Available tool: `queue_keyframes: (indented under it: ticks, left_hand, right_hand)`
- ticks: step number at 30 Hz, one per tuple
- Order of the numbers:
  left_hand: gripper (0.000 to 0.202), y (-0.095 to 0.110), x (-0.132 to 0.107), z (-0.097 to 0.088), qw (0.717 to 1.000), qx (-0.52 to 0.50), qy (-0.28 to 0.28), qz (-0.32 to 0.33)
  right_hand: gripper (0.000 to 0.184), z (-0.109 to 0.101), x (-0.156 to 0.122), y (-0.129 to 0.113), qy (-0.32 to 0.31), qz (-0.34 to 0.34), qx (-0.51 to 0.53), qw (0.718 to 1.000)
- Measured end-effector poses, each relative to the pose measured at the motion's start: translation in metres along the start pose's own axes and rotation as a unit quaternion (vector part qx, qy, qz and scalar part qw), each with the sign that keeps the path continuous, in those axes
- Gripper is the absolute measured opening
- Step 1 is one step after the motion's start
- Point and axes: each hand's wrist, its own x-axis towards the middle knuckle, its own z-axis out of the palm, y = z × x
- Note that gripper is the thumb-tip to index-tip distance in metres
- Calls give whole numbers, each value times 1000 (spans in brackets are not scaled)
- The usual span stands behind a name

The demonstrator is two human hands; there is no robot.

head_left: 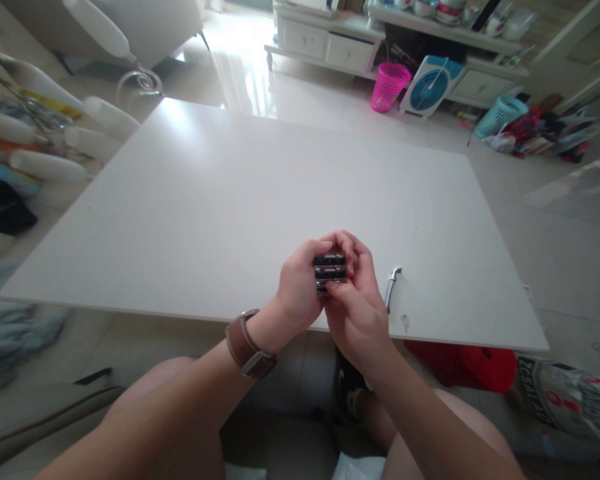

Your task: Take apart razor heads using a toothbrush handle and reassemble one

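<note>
Both hands meet above the near edge of a white table [230, 200]. Between them is a small dark banded object [329, 272], black with shiny stripes; I cannot make out what it is. My left hand [297, 290], with a brown strap watch [247, 348] on its wrist, wraps round the object's left side. My right hand [357, 307] closes on its right side, thumb pressed on the lower front. A small silver metal piece [391, 287] lies on the table just right of my right hand.
A pink basket [389, 85], a blue-and-white fan [431, 87] and a teal basket [500, 115] stand on the floor beyond the table. White drawers [325, 43] line the far wall. Clutter sits at the left; a red thing [475, 367] lies under the table's right side.
</note>
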Motion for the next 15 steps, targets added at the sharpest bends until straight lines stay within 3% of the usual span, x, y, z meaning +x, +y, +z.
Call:
queue_keyframes:
  ticks: [15]
  left_hand:
    - [18,-3,-2,2,1000,18,16,0]
  right_hand:
    - [52,1,-3,7,24,-18,1,1000]
